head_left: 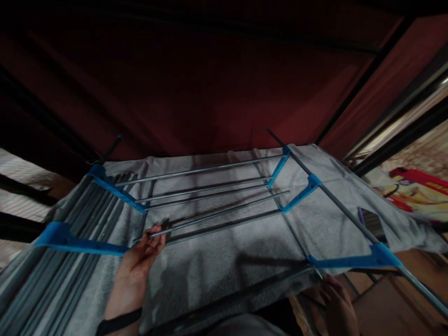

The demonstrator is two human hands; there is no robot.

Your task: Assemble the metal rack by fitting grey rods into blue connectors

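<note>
My left hand (149, 247), palm up, has its fingers closed around the near end of a thin metal rod (220, 213). The rod slants to the right, its far end loose near a blue plastic bracket (300, 196). Beside that hand is the tip of another long blue bracket (86, 245). My right hand (336, 298) is low at the right, fingers bent beside the inner end of a front blue bracket (353, 262); what its fingers pinch is dark and unclear. Metal crossbars (206, 170) join the brackets into a rack frame.
Several grey tubes (80, 228) lie side by side at the left on a light cloth (210, 254). A phone (373, 224) rests on the cloth at right. A dark red panel (210, 93) stands behind. A red and yellow package (420, 189) is at far right.
</note>
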